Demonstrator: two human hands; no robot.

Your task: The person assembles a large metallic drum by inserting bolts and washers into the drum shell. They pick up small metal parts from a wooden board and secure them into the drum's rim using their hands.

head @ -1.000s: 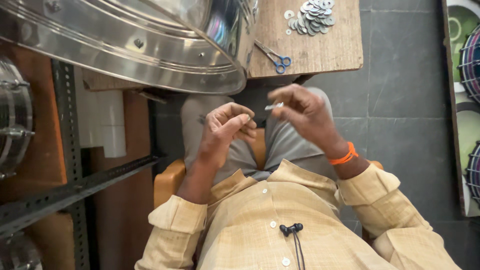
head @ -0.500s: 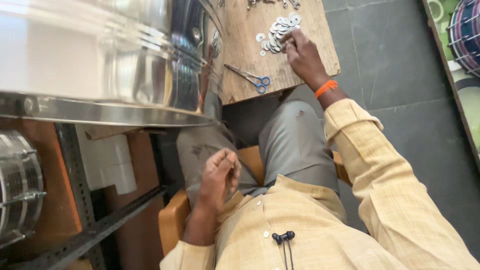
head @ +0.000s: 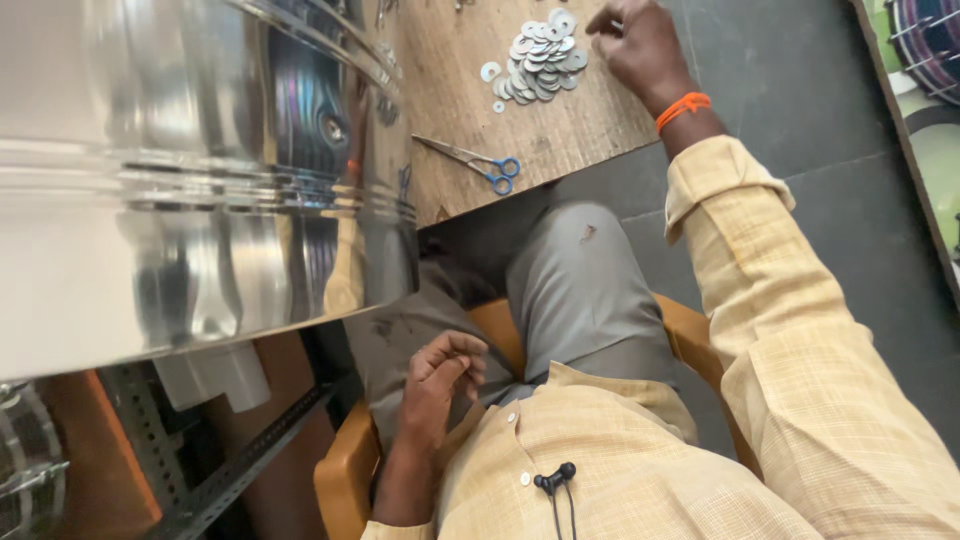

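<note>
Right hand [head: 640, 45] at worktop's [head: 590, 130] far right edge, fingers pinched beside washer pile [head: 538, 62]; contents can't tell. Left hand [head: 440, 385] loosely curled on lap, holding nothing visible. Scissors [head: 475, 163] near front edge.

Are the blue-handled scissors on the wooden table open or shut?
Shut. The scissors lie flat on the wooden table, blades together as one narrow point, handle loops side by side, below the pile of washers.

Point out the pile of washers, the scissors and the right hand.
pile of washers [head: 540, 62], head view, middle of the heap.
scissors [head: 502, 175], head view, blue handle loops.
right hand [head: 640, 45], head view, back of hand.
</note>
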